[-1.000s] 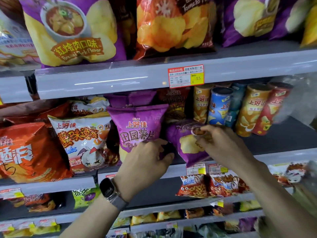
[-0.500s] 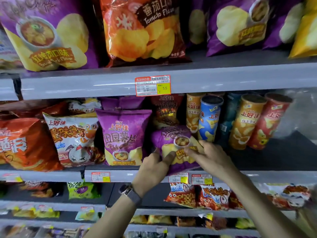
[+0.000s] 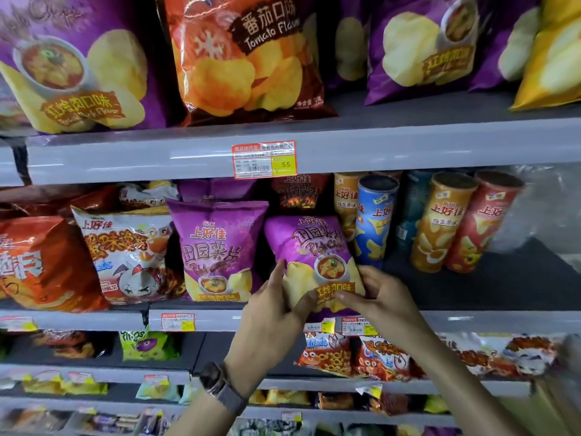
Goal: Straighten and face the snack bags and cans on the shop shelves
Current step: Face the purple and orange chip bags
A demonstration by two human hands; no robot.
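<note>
A small purple potato chip bag [image 3: 309,247] stands nearly upright on the middle shelf [image 3: 471,320], its front facing me. My left hand [image 3: 272,313] grips its lower left edge and my right hand [image 3: 382,298] pinches its lower right corner. A matching purple bag [image 3: 215,247] stands just to its left. To the right stand several chip cans: a blue can [image 3: 374,221], an orange can [image 3: 440,221] and a red can [image 3: 478,221], the latter two leaning right.
Left of the purple bags sit a white cartoon bag [image 3: 125,253] and an orange bag [image 3: 41,262]. Big chip bags, one tomato flavour [image 3: 248,58], fill the top shelf. A price tag [image 3: 264,159] hangs on its rail. Lower shelves hold small snack packs [image 3: 330,357].
The held purple bag has gone from lying tipped to standing upright and facing front. Both hands shifted to its lower corners; the view has moved closer and slightly right.
</note>
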